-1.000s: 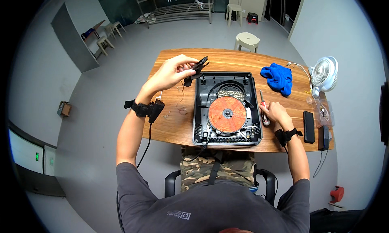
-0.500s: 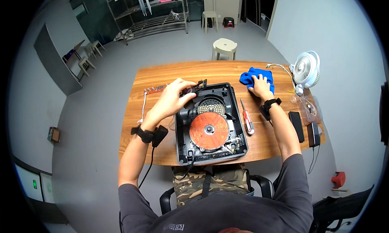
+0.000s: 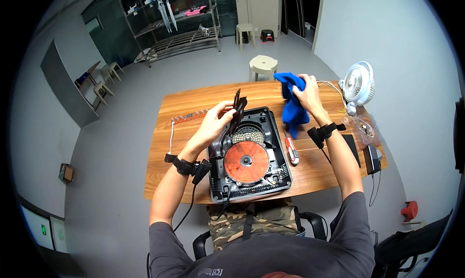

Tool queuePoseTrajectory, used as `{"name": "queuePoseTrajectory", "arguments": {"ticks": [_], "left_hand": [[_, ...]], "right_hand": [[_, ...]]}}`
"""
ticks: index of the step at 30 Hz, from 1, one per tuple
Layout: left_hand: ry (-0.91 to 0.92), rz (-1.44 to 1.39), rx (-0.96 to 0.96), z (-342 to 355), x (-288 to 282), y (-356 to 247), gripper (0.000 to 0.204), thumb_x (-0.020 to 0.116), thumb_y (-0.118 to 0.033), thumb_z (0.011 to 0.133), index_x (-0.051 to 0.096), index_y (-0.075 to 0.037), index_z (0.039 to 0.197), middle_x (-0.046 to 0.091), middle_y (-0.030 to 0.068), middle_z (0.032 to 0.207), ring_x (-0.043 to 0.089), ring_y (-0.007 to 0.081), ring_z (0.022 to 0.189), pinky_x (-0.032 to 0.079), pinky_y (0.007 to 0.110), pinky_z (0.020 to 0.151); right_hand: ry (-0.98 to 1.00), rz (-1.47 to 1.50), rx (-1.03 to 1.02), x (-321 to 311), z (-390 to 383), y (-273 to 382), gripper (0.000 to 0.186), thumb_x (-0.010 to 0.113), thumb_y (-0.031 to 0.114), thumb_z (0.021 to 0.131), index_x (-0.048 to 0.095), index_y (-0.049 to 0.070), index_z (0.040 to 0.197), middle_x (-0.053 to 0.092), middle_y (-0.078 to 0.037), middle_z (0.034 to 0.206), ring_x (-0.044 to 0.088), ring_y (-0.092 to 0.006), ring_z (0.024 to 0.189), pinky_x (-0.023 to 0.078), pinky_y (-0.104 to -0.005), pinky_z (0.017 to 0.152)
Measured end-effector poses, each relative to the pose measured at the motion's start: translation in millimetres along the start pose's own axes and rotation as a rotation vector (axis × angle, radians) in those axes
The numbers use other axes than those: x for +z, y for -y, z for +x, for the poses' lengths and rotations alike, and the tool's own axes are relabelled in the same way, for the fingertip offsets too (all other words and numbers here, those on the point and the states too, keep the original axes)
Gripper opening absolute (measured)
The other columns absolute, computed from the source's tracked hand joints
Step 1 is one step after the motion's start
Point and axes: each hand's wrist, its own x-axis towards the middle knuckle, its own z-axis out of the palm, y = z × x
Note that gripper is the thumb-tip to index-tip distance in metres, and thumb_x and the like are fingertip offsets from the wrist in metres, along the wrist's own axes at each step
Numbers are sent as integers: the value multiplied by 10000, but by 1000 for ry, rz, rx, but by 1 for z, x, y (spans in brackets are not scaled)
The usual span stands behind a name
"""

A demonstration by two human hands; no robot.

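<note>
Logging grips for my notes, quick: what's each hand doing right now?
Left hand: closed, holding a black part.
Right hand: closed, holding a blue cloth.

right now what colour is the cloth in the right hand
The cloth is bright blue, clearest in the head view.

From my end, the blue cloth (image 3: 293,108) is blurred and its folds hide the right hand's (image 3: 307,95) fingertips. The black part (image 3: 238,117) blocks my view of one housing (image 3: 282,159) corner. I can't make out the components on the orange strip (image 3: 186,117); they're too small. The lower edge crops the grey shirt (image 3: 271,251).
</note>
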Motion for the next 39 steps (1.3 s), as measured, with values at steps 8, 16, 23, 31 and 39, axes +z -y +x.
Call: {"name": "queuePoseTrajectory", "arguments": {"ticks": [8,16,23,31,39], "left_hand": [[-106,-405,40,20,24,-13,264,476,-173,1090,493,-76,1335,630,25,1168,623,103,1026,507,294,893],[-259,-594,62,16,49,-23,462,348,-382,1123,420,-100,1482,569,84,1373,565,185,1237,449,383,1089],[-100,-832,68,-7,48,-37,573,344,-439,1105,371,-64,1537,460,116,1537,471,263,1396,368,452,1195],[-92,-883,-25,-24,37,-33,547,316,-419,1111,412,-52,1506,506,127,1495,502,265,1363,386,468,1174],[89,-1002,54,-35,24,-30,652,307,-582,1086,514,-60,1417,617,128,1353,589,243,1235,430,434,1118]], "right_hand": [[-47,395,-178,-20,-18,157,444,748,212,829,625,-3,1198,595,-190,1101,625,-318,1050,513,-407,945],[34,506,-213,32,-52,206,600,705,320,891,488,37,1374,461,-229,1204,450,-400,1201,377,-489,1055],[-56,390,-336,34,-54,235,758,796,332,836,447,241,1503,286,-311,1511,317,-498,1390,305,-592,1150],[-130,474,-376,25,-56,242,669,821,219,823,502,127,1405,496,-231,1339,498,-442,1235,426,-515,1051],[-143,606,-222,24,-48,235,375,752,101,905,586,9,1229,719,-196,1028,730,-285,955,564,-378,834]]}}
